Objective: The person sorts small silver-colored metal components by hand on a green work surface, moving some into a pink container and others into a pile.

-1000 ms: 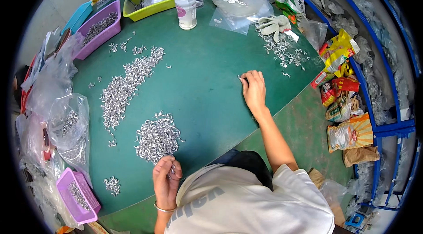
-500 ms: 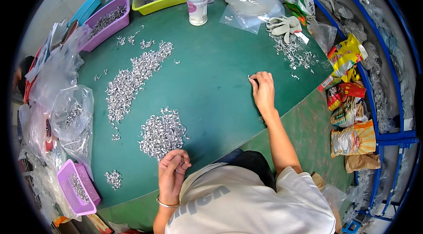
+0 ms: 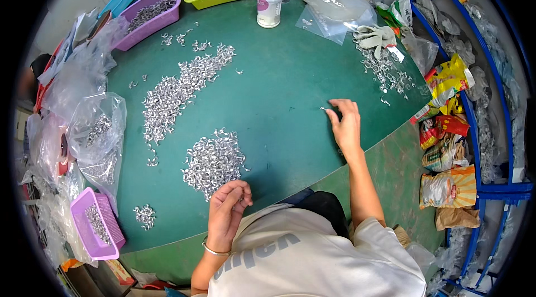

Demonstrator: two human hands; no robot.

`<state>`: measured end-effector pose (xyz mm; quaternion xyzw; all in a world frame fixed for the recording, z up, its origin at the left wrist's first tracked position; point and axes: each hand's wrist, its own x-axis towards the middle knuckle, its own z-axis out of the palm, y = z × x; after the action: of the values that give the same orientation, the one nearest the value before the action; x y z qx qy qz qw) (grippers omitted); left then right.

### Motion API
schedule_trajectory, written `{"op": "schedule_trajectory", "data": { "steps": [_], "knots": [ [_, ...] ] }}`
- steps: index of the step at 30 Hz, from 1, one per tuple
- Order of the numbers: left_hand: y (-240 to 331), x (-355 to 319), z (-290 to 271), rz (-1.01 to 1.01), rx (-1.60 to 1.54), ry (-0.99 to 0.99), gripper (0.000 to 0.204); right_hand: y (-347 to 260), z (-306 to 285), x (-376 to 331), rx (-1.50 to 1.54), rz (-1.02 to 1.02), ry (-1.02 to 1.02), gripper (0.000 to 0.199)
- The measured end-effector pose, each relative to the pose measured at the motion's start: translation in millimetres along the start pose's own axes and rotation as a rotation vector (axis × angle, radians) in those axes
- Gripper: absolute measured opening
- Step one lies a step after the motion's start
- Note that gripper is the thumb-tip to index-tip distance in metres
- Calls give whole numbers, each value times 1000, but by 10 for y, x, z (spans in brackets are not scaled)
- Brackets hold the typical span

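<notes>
Hands work apart on the green bench (image 3: 279, 90): left hand (image 3: 228, 207), fingers curled at the near edge, pinches what looks like small metal clips beside the nearest clip pile (image 3: 214, 160); right hand (image 3: 346, 124) presses fingertips on one stray clip (image 3: 324, 109) toward the right edge. Sorting seems underway; next needs a clean pinch.

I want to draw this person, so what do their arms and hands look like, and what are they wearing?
Both forearms are bare, with no gloves on the left hand or the right hand. A thin silver bangle circles the left wrist. The short sleeves belong to a pale grey T-shirt with darker grey lettering across it.
</notes>
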<state>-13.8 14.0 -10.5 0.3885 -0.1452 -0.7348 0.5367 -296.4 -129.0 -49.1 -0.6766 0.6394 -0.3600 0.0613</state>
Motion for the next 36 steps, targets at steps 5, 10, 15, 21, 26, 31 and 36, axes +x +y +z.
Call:
{"op": "schedule_trajectory", "data": {
  "steps": [5, 10, 15, 21, 26, 31, 36],
  "knots": [
    [-21, 22, 14, -22, 0, 6, 16, 17, 37, -29, -123, -44, -2, 4],
    [-17, -3, -19, -6, 4, 34, 15, 35, -14, -6, 18, 117, 104, 5],
    [-8, -18, -46, -1, 12, 94, 14, 524, -165, 112, -247, 91, 210, 8],
    [-32, -21, -73, -4, -50, 172, 17, 126, -59, 71, -171, -35, 117, 14],
    [-97, -47, -231, -119, -70, 122, 20, -997, 350, -140, 334, -337, -450, 37],
    [-113, -105, -272, -77, -53, 89, 31, -1458, 483, -274, 254, -530, -642, 40],
    [96, -123, -151, -74, -533, -44, 47, -1236, 494, -399, 133, -573, -566, 35]
  ]
}}
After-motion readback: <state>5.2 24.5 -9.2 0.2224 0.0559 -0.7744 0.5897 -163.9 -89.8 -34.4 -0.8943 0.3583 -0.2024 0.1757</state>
